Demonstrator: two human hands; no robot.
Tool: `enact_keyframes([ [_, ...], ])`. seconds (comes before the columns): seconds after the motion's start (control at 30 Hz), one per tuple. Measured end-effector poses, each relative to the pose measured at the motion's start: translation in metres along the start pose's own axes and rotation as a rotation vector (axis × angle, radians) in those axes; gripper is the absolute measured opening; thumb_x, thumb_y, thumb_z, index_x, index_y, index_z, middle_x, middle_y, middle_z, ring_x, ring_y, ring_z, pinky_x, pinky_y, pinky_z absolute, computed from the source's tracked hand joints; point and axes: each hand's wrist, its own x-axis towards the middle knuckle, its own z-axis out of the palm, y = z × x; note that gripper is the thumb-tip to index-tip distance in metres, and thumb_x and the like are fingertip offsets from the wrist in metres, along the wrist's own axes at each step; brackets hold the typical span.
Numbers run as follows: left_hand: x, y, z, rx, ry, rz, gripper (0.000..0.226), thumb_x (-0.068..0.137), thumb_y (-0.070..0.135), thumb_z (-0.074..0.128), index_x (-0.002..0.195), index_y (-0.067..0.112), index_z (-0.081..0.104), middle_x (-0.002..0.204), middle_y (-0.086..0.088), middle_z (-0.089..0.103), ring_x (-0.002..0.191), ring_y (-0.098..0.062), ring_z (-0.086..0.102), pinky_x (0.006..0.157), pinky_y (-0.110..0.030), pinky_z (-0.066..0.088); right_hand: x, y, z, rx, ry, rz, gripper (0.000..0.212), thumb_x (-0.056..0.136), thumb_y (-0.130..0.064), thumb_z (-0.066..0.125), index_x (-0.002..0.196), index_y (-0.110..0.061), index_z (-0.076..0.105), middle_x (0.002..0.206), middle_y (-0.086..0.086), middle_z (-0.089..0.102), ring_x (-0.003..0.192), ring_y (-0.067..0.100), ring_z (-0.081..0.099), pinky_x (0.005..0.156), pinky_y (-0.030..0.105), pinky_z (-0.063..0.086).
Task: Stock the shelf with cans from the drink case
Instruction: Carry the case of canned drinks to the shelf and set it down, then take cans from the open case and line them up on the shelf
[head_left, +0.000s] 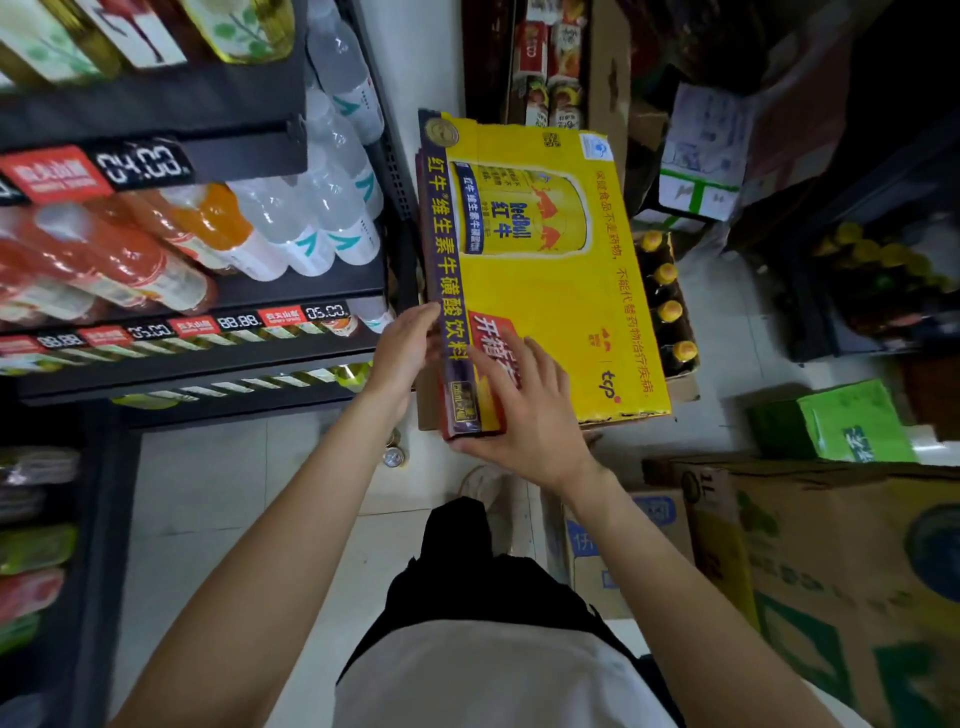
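- The left hand (408, 345) is laid with straight fingers against the dark side edge of the drink case (545, 280); nothing is gripped by it.
- The right hand (524, 410) is spread flat on the near corner of the case's top, fingers extended and pressing, not curled round anything.
- The case is found just past both hands, toward 12 o'clock, resting on a brown carton beside the shelf (208, 291).
- The case appears closed: a yellow printed top bearing a can picture, a dark purple side band with yellow lettering, and a red patch under the right hand.
- No can is seen taken out; opening and stocking are judged yet to be done.
- A loose can (393, 457) is seen on the floor at 7 o'clock from the case.
- At 9 o'clock, the shelf is seen holding bottled drinks.
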Motion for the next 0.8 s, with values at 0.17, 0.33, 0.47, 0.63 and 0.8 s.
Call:
enact_keyframes([
  [0.17,-0.020,0.041,0.018,0.002,-0.082,0.224,0.022,0.095,0.036,0.046,0.097,0.030,0.067,0.098,0.003,0.071,0.086,-0.012,0.066,0.082,-0.032,0.050,0.002,-0.012,-0.036,0.078,0.263,0.028,0.068,0.071,-0.031,0.062,0.135,-0.025,0.040,0.137,0.013,0.049,0.122,0.035,0.045,0.088,0.045,0.046],
  [0.33,-0.016,0.070,0.047,0.147,-0.204,0.541,0.027,0.092,0.016,0.055,0.118,0.015,0.062,0.112,0.000,0.065,0.096,0.000,0.060,0.086,-0.015,0.044,-0.015,0.009,-0.085,0.147,0.718,0.090,0.048,0.078,0.001,0.062,0.123,-0.015,0.059,0.108,0.009,0.058,0.094,0.026,0.058,0.073,0.035,0.050],
  [0.47,0.001,0.075,0.081,0.516,-0.297,0.756,0.032,0.087,0.016,0.063,0.118,0.020,0.061,0.103,0.008,0.061,0.086,0.009,0.056,0.079,-0.008,0.041,-0.027,0.031,-0.118,0.119,0.954,0.263,0.042,0.083,0.000,0.065,0.117,-0.020,0.051,0.099,0.012,0.065,0.085,0.012,0.058,0.072,0.018,0.045],
  [0.63,0.012,0.069,0.135,0.764,-0.474,0.836,0.049,0.083,0.015,0.066,0.130,0.021,0.052,0.130,0.001,0.054,0.118,-0.014,0.052,0.100,-0.029,0.041,-0.037,0.068,-0.150,0.227,1.136,0.532,0.032,0.083,-0.013,0.068,0.111,-0.014,0.051,0.100,-0.005,0.058,0.088,0.007,0.056,0.073,0.030,0.050],
  [0.8,0.018,0.052,0.182,0.972,-0.575,0.820,0.057,0.090,0.030,0.059,0.142,0.029,0.037,0.150,0.006,0.032,0.138,-0.016,0.028,0.109,-0.029,0.023,-0.043,0.138,-0.159,0.566,1.217,0.875,0.064,0.082,-0.021,0.070,0.134,-0.025,0.034,0.124,0.000,0.054,0.110,0.016,0.058,0.091,0.042,0.053],
])
